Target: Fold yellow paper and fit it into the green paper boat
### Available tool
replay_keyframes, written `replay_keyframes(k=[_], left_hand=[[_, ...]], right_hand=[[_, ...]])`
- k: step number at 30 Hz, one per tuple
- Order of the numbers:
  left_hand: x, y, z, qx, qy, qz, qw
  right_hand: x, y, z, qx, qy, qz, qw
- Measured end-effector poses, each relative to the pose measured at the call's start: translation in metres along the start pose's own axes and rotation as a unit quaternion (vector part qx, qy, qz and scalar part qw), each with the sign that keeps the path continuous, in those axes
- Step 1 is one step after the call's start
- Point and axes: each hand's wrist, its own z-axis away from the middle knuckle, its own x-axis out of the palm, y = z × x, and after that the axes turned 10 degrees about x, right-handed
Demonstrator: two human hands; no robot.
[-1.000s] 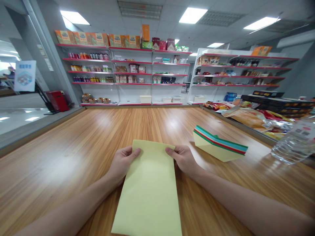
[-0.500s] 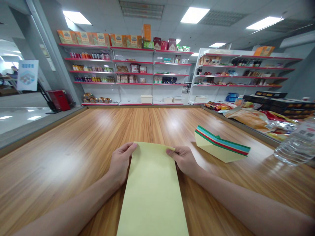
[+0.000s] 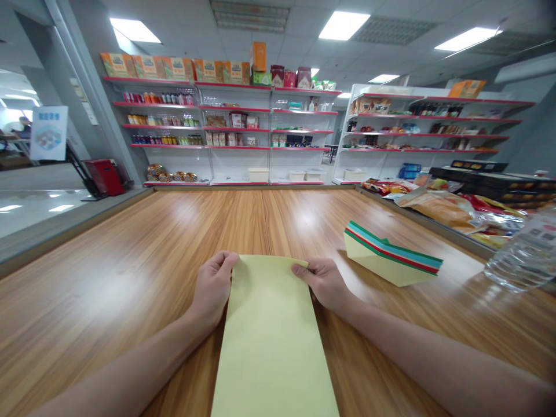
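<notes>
A long pale yellow sheet of paper point(image 3: 273, 336) stretches from the bottom of the view towards the middle of the wooden table. My left hand point(image 3: 215, 286) pinches its far left corner between thumb and fingers. At the far right corner, my right hand point(image 3: 325, 281) grips the sheet with the thumb on top. Between the two hands the far edge bows slightly. To the right of my right hand stands a folded paper boat point(image 3: 386, 260), pale yellow with green, blue and red bands along its upper edge. The sheet's near end is cut off by the frame.
A clear plastic bottle point(image 3: 523, 255) stands at the table's right side. Beyond the right edge lie packaged snacks point(image 3: 443, 208) and stacked black boxes point(image 3: 490, 182). Stocked shelves point(image 3: 234, 110) line the back, and a red box point(image 3: 104, 176) sits on the floor at left.
The sheet's far left corner has shifted slightly left and towards me, and its near end a little right. Both hands keep their hold; the paper boat has not moved.
</notes>
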Motion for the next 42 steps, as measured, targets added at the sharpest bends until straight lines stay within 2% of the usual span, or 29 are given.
replay_keyframes(k=[3, 11, 18, 23, 31, 37, 42], left_hand=[[-0.0007, 0.0002, 0.0011, 0.004, -0.009, -0.007, 1.0], [-0.0005, 0.001, -0.0023, -0.035, -0.018, 0.085, 0.996], [0.0001, 0.0017, -0.0052, -0.051, -0.002, 0.132, 0.99], [-0.0005, -0.0025, -0.0078, -0.028, 0.021, 0.122, 0.992], [0.001, 0.0025, -0.0065, -0.059, -0.015, 0.154, 0.986], [0.0037, 0.0044, -0.0022, -0.058, -0.053, 0.121, 0.99], [0.0003, 0.0002, -0.002, 0.009, -0.045, 0.004, 0.999]], right_hand=[[0.0004, 0.0007, -0.0009, 0.002, -0.003, -0.015, 1.0], [0.0001, 0.0008, -0.001, 0.035, 0.013, -0.075, 0.996], [-0.0016, 0.0036, -0.0022, 0.017, 0.016, -0.04, 0.999], [-0.002, 0.0042, -0.0026, 0.004, 0.022, -0.016, 1.0], [0.0002, -0.0008, -0.0011, 0.029, 0.019, -0.081, 0.996], [-0.0002, 0.001, -0.0022, 0.03, 0.027, -0.088, 0.995], [-0.0004, 0.0029, -0.0023, 0.022, 0.031, -0.072, 0.997]])
